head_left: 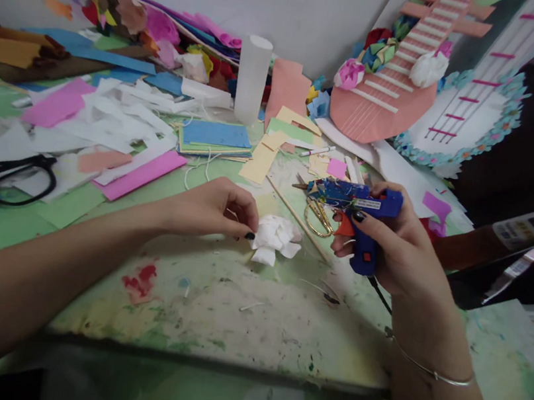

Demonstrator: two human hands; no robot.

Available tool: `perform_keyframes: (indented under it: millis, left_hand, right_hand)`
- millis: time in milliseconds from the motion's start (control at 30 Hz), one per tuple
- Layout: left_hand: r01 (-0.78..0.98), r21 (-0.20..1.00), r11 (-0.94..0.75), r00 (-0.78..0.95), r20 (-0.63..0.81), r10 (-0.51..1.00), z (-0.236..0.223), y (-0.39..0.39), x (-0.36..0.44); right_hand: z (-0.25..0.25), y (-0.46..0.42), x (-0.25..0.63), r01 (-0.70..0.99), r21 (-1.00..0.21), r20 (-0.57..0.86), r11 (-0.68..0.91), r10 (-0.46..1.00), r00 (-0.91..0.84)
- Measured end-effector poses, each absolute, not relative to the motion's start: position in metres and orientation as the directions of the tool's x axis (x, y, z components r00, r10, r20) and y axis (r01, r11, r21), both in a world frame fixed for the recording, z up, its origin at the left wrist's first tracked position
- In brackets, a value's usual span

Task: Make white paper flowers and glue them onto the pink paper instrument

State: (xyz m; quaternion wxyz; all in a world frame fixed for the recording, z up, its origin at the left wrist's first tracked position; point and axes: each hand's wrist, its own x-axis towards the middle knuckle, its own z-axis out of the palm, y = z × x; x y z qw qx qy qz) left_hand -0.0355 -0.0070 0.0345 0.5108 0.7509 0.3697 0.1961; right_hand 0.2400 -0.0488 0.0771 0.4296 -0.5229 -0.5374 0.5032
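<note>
Head view showed us a white paper flower lying on the paint-stained bench, between our two hands and nearer the left. We judged it very light, soft and springy, with thin folded petals that would crush or tear under a firm squeeze. It did not look slippery. We thought the best hold was a gentle pinch low on an outer petal or near the base, leaving the layered middle alone.

Our left hand came at it from the left, its fingers curled inward and the thumb tip right at the flower's left edge. They seemed to touch a petal there, but we could not tell whether they gripped it or merely steadied it.

Our right hand had its fingers wrapped around a blue glue gun, well to the right of the flower. We took the gun to be stiff and heavier, best held by its handle and kept clear of the nozzle, which might have been hot and which pointed left. A black cord hung from the handle. Between flower and gun, a thin stick lay slantwise just beside the petals, with gold scissors behind it.
</note>
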Motion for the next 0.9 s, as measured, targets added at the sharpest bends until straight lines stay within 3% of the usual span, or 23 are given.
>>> perform_keyframes:
  millis: [133,300,533,900]
  left_hand:
    - [0.388,0.895,-0.220,0.654,-0.099,0.750,0.035,-0.006,-0.035]
    - [0.412,0.879,-0.239,0.660,-0.107,0.744,0.037,-0.005,-0.037]
    - [0.430,0.868,-0.249,0.653,-0.109,0.749,0.039,-0.005,-0.038]
    - [0.416,0.871,-0.261,0.654,-0.087,0.751,0.039,-0.005,-0.037]
  right_hand:
    - [0.082,-0.057,0.238,0.112,-0.988,0.101,0.109,0.992,-0.078]
    - [0.085,-0.062,0.237,0.172,-0.972,0.150,0.158,0.987,-0.059]
    - [0.083,-0.066,0.227,0.238,-0.970,0.020,0.051,0.991,-0.131]
    - [0.080,-0.071,0.219,0.279,-0.960,0.000,0.037,0.991,-0.133]
